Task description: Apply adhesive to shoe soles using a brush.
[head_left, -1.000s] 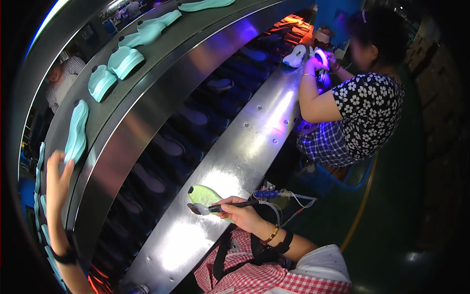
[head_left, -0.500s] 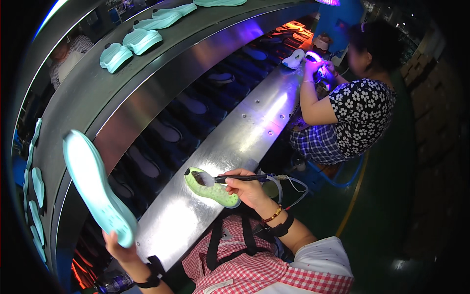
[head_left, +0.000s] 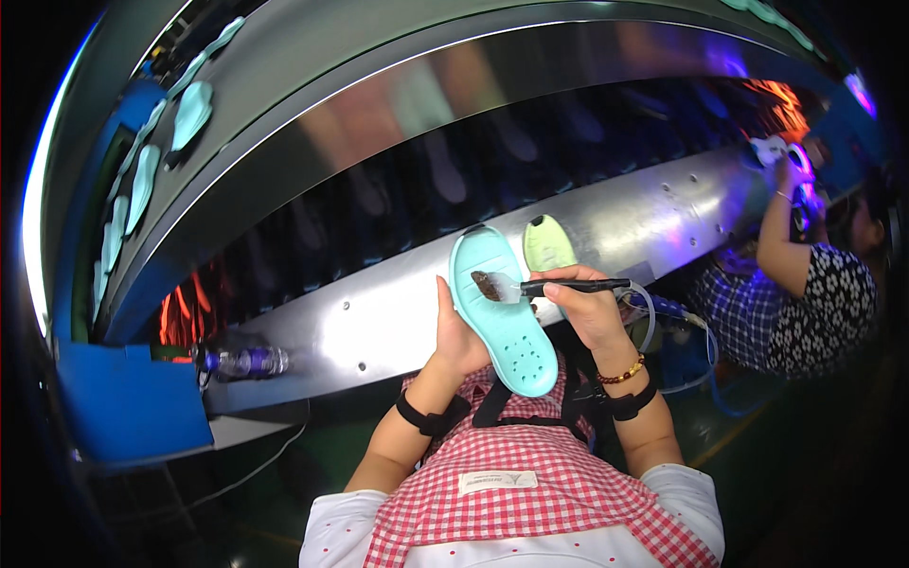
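My left hand (head_left: 456, 333) grips a pale turquoise shoe sole (head_left: 516, 346) by its left edge, holding it in front of my apron with the dotted end toward me. In my right hand (head_left: 587, 312) is a brush (head_left: 568, 286) with a black handle, a tube running from its back end. The dark bristles rest on or just over the upper half of the sole; contact is hard to tell. A light green sole (head_left: 547, 242) lies on the metal ledge just beyond, partly hidden by the turquoise sole and my right hand.
A metal ledge (head_left: 398, 308) runs across in front of me. Behind it, soles pass through a dark channel with orange glow at both ends. More turquoise soles (head_left: 192, 114) lie on the conveyor (head_left: 275, 85). A bottle (head_left: 248, 363) stands left; a co-worker (head_left: 805, 275) sits at right.
My view has swung left. The turquoise sole came from the far left to in front of me, under the brush. The brush left the green sole, which stays on the ledge.
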Motion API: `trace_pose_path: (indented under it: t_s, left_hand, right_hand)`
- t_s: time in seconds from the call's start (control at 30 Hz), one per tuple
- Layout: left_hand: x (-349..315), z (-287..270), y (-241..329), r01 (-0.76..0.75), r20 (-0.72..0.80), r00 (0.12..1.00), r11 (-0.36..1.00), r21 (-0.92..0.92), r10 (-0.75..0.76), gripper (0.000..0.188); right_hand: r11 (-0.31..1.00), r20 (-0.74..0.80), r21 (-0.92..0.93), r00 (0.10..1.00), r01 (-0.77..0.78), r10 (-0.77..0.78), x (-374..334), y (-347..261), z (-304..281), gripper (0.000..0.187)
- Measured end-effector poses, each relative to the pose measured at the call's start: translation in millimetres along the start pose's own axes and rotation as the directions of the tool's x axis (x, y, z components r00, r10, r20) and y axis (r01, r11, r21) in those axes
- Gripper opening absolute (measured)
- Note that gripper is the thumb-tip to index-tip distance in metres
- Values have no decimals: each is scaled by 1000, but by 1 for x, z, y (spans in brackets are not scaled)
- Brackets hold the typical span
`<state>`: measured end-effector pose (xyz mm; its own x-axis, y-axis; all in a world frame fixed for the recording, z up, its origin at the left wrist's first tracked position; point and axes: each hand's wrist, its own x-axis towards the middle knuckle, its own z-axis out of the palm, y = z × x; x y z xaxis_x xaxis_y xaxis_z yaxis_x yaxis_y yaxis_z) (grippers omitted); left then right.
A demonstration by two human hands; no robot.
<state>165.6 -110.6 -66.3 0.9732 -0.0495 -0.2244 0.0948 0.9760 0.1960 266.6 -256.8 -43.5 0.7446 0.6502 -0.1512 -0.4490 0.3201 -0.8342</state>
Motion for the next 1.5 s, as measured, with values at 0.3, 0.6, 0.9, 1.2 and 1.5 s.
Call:
trace_pose_path:
  t_s: [0.3,0.6,0.9,1.2,1.5]
  left_hand:
    - [-9,-4,9,-80,-38,996,997,5,80,81]
    - [-3,-8,22,-377,-291,863,910,174,413,73]
    - [-38,14,32,-319,-36,947,947,29,320,76]
    - [-39,37,34,-378,66,926,917,130,372,75]
    - [-39,52,47,-620,63,779,750,230,624,81]
  right_hand:
    - [980,28,-190,998,-56,62,44,8,27,18]
    - [636,415,-649,895,418,-164,23,2,73,18]
    - [885,379,-450,923,121,67,8,-50,73,19]
    - [873,521,-409,853,264,-14,-4,-55,79,19]
    - [650,614,-462,747,603,-256,4,-62,71,19]
